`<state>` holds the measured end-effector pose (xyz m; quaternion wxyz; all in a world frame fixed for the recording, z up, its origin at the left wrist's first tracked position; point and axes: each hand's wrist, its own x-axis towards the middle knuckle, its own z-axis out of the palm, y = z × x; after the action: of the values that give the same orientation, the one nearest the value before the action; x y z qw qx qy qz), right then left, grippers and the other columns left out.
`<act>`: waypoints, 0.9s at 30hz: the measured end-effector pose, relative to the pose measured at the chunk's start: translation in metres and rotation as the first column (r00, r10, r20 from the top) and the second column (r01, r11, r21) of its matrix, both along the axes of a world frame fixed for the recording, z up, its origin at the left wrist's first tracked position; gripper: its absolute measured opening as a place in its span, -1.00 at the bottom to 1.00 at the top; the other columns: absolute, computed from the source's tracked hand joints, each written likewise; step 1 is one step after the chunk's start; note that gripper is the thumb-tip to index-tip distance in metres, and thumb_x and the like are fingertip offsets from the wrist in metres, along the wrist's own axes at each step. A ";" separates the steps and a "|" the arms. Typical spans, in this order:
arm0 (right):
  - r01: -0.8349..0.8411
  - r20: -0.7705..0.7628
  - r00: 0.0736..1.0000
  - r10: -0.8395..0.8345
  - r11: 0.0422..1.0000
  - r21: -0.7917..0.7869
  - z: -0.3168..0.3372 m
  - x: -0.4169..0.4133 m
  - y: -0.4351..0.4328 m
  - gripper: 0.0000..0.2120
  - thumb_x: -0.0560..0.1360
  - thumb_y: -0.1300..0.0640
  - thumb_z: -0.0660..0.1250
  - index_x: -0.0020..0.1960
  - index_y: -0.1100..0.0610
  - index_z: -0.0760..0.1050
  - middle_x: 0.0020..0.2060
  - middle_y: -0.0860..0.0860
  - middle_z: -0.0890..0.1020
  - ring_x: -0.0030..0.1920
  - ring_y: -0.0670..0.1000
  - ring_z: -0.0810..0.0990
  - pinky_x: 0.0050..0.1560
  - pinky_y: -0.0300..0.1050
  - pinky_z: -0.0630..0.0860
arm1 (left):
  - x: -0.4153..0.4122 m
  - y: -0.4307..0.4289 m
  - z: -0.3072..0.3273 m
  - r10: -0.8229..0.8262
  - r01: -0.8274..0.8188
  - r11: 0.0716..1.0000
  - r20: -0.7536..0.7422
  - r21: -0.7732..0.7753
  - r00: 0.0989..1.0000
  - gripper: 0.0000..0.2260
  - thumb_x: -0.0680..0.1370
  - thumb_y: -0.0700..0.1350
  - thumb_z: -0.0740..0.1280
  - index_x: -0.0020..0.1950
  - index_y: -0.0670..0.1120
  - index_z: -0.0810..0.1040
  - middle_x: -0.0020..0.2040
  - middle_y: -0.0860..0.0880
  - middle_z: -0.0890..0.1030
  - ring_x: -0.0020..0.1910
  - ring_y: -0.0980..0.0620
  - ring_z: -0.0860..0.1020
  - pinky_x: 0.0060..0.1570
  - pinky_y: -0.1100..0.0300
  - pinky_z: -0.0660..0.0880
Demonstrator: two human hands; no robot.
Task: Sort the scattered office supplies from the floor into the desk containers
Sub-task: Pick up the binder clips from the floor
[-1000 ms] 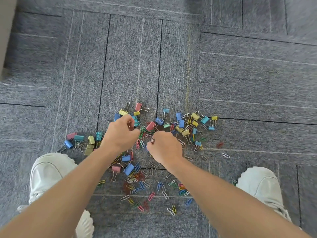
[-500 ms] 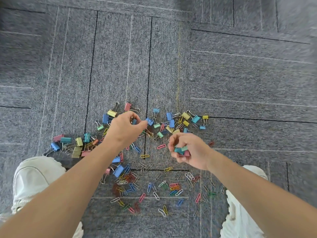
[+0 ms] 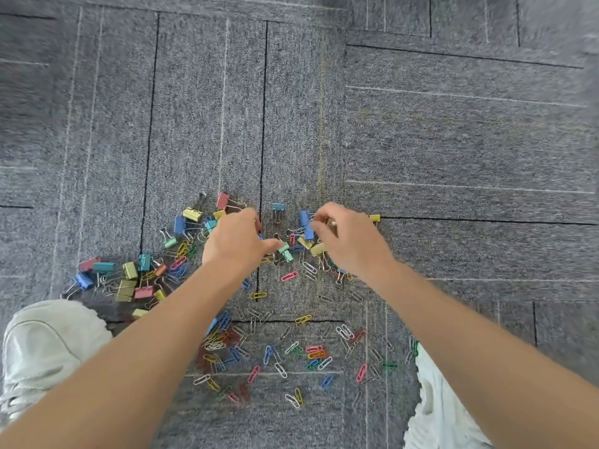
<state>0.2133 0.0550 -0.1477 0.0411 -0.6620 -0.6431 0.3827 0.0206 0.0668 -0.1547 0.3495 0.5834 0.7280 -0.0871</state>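
Grey carpet-tile floor (image 3: 453,140) beneath both hands: left hand (image 3: 236,246) curled, grip unreadable; right hand (image 3: 351,243) clutching binder clips (image 3: 331,223); paper clips (image 3: 315,349) strewn behind the wrists.

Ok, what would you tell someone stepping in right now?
Hands: the left hand has its fingers curled down among the binder clips, thumb by a mint clip; what it holds is hidden. The right hand curls round binder clips at the pile's far edge.
Things: paper clips lie scattered on the carpet, nearer the camera.
Done: nothing visibly sorted; no containers in view.
Left: gather both kinds and sort them.
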 end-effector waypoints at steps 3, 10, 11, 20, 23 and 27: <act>-0.218 0.267 0.940 0.213 0.976 -0.013 0.000 -0.014 0.002 -0.76 0.62 -0.09 0.23 0.19 0.02 0.39 -0.22 -0.02 0.56 -0.32 0.03 0.53 -0.34 -0.08 0.47 | -0.011 -0.004 0.002 -0.065 0.063 0.997 -0.049 -0.041 0.997 -0.44 0.30 0.29 0.53 -0.03 -0.10 0.44 -0.16 -0.05 0.54 -0.15 -0.09 0.54 -0.16 0.05 0.48; -0.120 0.295 0.944 0.146 0.987 -0.104 0.002 -0.020 0.009 -0.74 0.56 -0.07 0.35 0.08 0.08 0.43 -0.14 0.03 0.59 -0.17 0.10 0.57 -0.20 -0.04 0.45 | -0.026 0.000 0.008 -0.106 0.103 0.984 -0.018 -0.146 0.994 -0.61 0.32 0.12 0.60 -0.16 -0.11 0.53 -0.22 -0.05 0.58 -0.19 -0.05 0.59 -0.16 0.08 0.54; -0.076 0.242 0.964 0.107 0.988 -0.135 0.001 -0.017 0.010 -0.76 0.55 -0.07 0.35 0.03 0.10 0.45 -0.19 0.02 0.59 -0.25 0.07 0.55 -0.24 -0.06 0.47 | -0.027 0.001 0.008 -0.113 0.111 0.983 -0.006 -0.149 0.994 -0.65 0.33 0.08 0.61 -0.19 -0.10 0.53 -0.22 -0.05 0.59 -0.20 -0.04 0.59 -0.16 0.08 0.55; 0.170 -0.075 0.979 -0.191 0.959 -0.226 0.004 0.014 -0.004 -0.88 0.56 0.11 0.32 -0.08 0.10 0.40 -0.42 -0.09 0.41 -0.54 -0.08 0.26 -0.47 -0.19 0.20 | -0.046 0.014 0.023 -0.105 0.109 0.991 0.055 -0.076 0.993 -0.78 0.46 0.03 0.50 -0.22 -0.09 0.60 -0.30 0.01 0.60 -0.32 0.06 0.55 -0.23 0.17 0.51; 0.157 -0.017 0.987 -0.162 0.974 -0.160 0.005 0.012 -0.004 -0.78 0.55 -0.08 0.35 0.03 0.04 0.40 -0.37 -0.05 0.46 -0.51 -0.04 0.29 -0.43 -0.13 0.22 | -0.049 0.012 0.025 -0.196 0.209 0.956 0.080 -0.204 0.977 -0.66 0.37 0.14 0.55 -0.04 -0.05 0.59 -0.18 0.11 0.59 -0.26 0.13 0.55 -0.20 0.22 0.46; 0.077 0.107 0.992 -0.073 0.997 -0.025 0.004 -0.005 0.011 -0.68 0.57 -0.15 0.31 0.19 0.01 0.38 -0.43 -0.06 0.47 -0.52 -0.07 0.35 -0.50 -0.18 0.21 | -0.048 0.004 0.024 -0.335 0.327 0.903 0.021 -0.280 0.942 -0.64 0.31 0.11 0.60 -0.05 0.07 0.51 -0.01 0.05 0.57 -0.03 -0.05 0.58 0.10 -0.03 0.55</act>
<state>0.2080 0.0659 -0.1438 0.0118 -0.7056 -0.6134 0.3547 -0.0270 0.0711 -0.1307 0.3980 0.6420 0.6036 -0.2549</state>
